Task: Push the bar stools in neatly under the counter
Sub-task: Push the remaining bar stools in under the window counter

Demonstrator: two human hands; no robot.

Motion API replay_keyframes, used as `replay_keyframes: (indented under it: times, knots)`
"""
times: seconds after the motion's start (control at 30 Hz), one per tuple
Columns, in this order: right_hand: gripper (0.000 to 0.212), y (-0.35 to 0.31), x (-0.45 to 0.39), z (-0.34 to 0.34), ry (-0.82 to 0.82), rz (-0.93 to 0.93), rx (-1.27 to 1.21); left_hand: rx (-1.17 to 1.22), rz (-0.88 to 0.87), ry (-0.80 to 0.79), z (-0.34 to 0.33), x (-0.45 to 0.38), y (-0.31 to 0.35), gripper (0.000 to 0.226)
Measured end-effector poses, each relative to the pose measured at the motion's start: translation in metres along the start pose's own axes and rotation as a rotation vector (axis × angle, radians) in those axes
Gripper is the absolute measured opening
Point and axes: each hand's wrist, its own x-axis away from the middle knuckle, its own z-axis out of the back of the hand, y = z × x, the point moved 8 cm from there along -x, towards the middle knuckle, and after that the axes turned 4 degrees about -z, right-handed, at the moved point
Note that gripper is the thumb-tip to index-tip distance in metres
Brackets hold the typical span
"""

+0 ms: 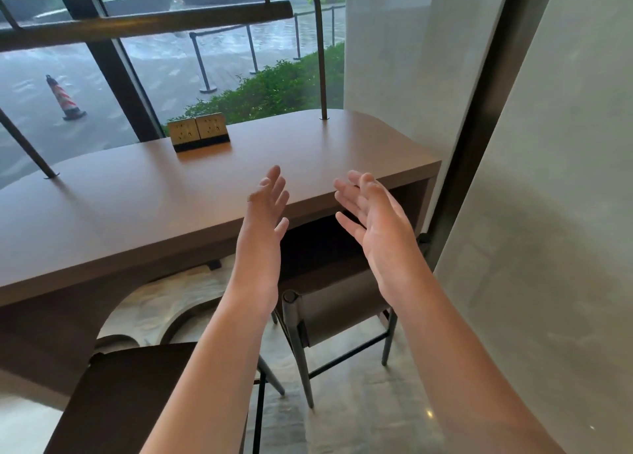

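Nearest to the camera, at the lower left, the dark brown seat of one bar stool (pixel 137 395) stands out from the counter (pixel 137 200), not under it. Both forearms reach forward above it. The left hand (pixel 263 227) and the right hand (pixel 373 220) are raised in the air with the palms facing each other, fingers straight and a little spread, holding nothing and touching nothing. Below and between the hands a second bar stool (pixel 339 310) is partly under the brown counter, its backrest just outside the edge. Farther on the counter top sits a socket block (pixel 199 131), beside the window (pixel 85 87). Outside stand a striped traffic cone (pixel 65 97) and green bushes (pixel 274 90).
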Motion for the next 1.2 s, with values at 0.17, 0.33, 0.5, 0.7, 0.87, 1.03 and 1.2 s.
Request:
replay_keyframes:
  times: [0.17,0.33,0.5,0.7,0.87,1.03,1.2]
  knots:
    - [0.062,0.001,-0.004,-0.002,-0.078,-0.01,-0.011,-0.012,0.011,0.082,0.003,0.008,0.005,0.056]
    - [0.08,0.012,-0.009,-0.009,-0.178,-0.067,-0.059,-0.001,0.048,0.204,0.012,0.021,0.004,0.057]
    - [0.089,0.022,-0.009,-0.026,-0.343,-0.147,-0.091,-0.012,0.063,0.399,0.024,0.043,0.004,0.059]
    - [0.067,0.041,0.005,-0.063,-0.539,-0.259,-0.122,-0.045,0.069,0.633,0.055,0.089,0.005,0.062]
    - [0.042,0.075,0.051,-0.119,-0.764,-0.413,-0.092,-0.05,0.083,0.919,0.098,0.164,0.012,0.057]
    - [0.043,0.099,0.12,-0.166,-0.972,-0.502,-0.067,-0.046,0.083,1.138,0.128,0.249,0.026,0.058]
    - [0.042,0.108,0.175,-0.194,-1.102,-0.513,-0.021,-0.022,0.06,1.271,0.148,0.308,0.031,0.058]
